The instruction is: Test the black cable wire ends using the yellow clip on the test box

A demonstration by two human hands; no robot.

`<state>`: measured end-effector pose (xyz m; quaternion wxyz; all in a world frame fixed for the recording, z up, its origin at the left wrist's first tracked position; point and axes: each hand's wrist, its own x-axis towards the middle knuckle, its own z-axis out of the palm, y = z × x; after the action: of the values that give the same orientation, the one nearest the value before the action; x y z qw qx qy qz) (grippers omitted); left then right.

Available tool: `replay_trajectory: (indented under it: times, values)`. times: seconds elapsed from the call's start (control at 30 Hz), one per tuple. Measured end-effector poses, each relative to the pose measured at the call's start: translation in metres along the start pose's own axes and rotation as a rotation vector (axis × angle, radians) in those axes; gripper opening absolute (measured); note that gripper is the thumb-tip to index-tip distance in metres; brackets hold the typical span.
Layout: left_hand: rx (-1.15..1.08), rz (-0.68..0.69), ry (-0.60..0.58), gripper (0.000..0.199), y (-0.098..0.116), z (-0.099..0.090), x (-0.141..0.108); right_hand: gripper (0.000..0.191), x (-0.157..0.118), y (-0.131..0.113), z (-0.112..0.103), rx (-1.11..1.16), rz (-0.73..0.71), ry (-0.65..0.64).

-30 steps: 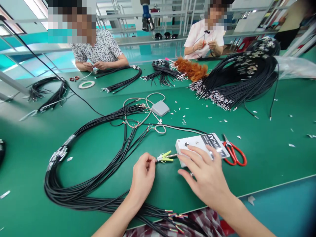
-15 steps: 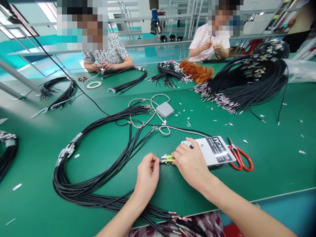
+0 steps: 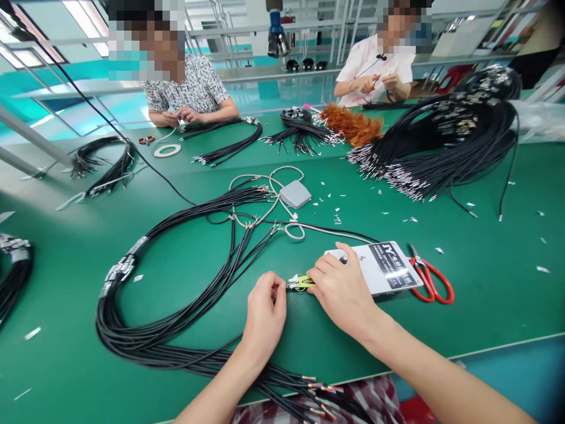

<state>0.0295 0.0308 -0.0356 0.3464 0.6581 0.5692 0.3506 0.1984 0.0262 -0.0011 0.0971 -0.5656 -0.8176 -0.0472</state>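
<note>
My left hand point(image 3: 266, 312) is closed in a pinch on the end of a black cable point(image 3: 289, 287). Only a short dark bit of it shows past my fingertips. Right beside that end are the metal jaws of a small yellow-green pliers-like tool point(image 3: 303, 282). My right hand point(image 3: 338, 287) is closed around the tool's rear part, which my fingers hide. The same hand lies over the left part of a white box with a black label point(image 3: 391, 265). Left of my hands curves a bundle of black cables point(image 3: 163, 344), with coloured wire ends near the table's front edge.
Red-handled scissors point(image 3: 430, 280) lie beside the box. Behind it are a grey pedal-like block point(image 3: 295, 194) with a looped grey cord and scattered white scraps. A large cable heap point(image 3: 459, 141) stands at the back right. Two people work across the green table point(image 3: 176, 259).
Both my hands stay almost in place, still at the cable end and the tool. Across the table, the right-hand person's hands have shifted slightly.
</note>
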Motion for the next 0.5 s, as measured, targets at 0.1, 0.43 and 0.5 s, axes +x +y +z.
replay_trajectory:
  times: [0.1,0.43,0.5]
  values:
    - [0.005,0.003,-0.001,0.021,0.000,0.000,0.000,0.009,0.001,-0.002,-0.001,0.001,-0.002,0.013]
    - [-0.040,-0.001,-0.021,0.019,-0.002,-0.003,0.004,0.013,-0.068,0.022,-0.012,0.249,0.208,0.581]
    - [-0.057,-0.003,-0.031,0.019,-0.003,-0.004,0.004,0.015,-0.088,0.019,-0.004,0.256,0.276,0.614]
